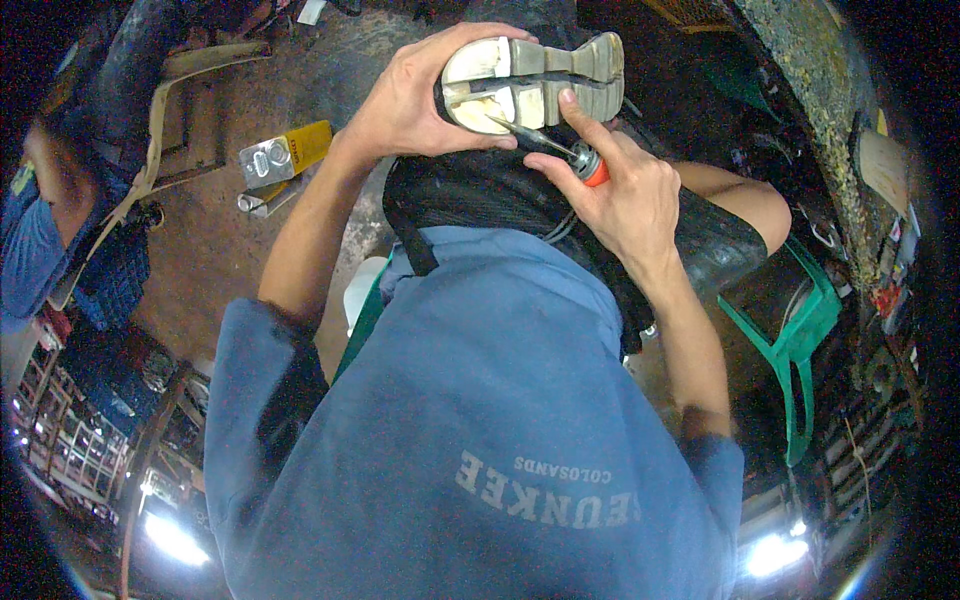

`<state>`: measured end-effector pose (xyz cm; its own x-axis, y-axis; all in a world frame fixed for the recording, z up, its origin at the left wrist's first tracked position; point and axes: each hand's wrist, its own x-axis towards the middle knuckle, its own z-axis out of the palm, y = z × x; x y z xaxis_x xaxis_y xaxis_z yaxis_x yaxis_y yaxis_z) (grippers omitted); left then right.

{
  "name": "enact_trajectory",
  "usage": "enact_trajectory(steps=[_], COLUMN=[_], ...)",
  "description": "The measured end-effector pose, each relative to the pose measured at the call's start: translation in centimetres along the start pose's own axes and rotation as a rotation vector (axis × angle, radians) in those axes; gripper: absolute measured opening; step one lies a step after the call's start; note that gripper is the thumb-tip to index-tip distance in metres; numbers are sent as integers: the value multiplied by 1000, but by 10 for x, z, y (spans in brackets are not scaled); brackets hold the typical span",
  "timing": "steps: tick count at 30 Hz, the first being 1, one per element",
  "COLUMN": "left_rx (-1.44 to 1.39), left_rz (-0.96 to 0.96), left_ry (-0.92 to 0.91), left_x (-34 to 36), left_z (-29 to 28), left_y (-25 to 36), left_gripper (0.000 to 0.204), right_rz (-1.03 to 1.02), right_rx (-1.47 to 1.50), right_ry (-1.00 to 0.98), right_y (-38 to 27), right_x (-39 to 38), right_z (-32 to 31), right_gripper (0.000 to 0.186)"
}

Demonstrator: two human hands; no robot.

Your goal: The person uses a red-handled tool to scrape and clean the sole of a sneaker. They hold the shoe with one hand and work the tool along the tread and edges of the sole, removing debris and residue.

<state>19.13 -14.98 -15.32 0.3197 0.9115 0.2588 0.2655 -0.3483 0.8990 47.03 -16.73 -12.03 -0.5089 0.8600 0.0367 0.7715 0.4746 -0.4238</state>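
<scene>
A shoe (600, 85) is held sole-up over my lap, its pale, worn sole split along the middle by a dark groove. At the heel end the sole is whiter. My left hand (420, 95) is closed around that heel end. In my right hand (632, 180) is an awl-like tool (545, 140) with a thin pointed metal shaft, a metal collar and an orange-red handle. Its tip touches or hovers just over the white heel area; I cannot tell which. The right index finger rests on the sole's edge.
On the floor to the left lies a yellow and silver tin (285, 155) beside a smaller metal container (268, 198). A green plastic chair (795, 335) is at the right, near a rough ledge (810, 90). Another person's arm (60, 180) shows at the far left, near a blue crate (115, 280).
</scene>
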Motion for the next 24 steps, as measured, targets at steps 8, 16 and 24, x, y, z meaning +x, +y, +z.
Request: enact_trajectory(steps=[8,16,24], left_rx=[10,-3,38], left_rz=[-6,27,9], left_ry=[-8,-5,-5], left_x=[0,0,-2], left_z=[-2,0,0], left_y=[-1,-6,-4], left_gripper=[95,96,95], right_rz=[-88,-151,-141], right_rx=[-48,-50,-74], right_ry=[-17,-32,-1], right_y=[10,12,2], right_x=[4,8,10], right_z=[-4,-6,-6], right_gripper=[74,76,74])
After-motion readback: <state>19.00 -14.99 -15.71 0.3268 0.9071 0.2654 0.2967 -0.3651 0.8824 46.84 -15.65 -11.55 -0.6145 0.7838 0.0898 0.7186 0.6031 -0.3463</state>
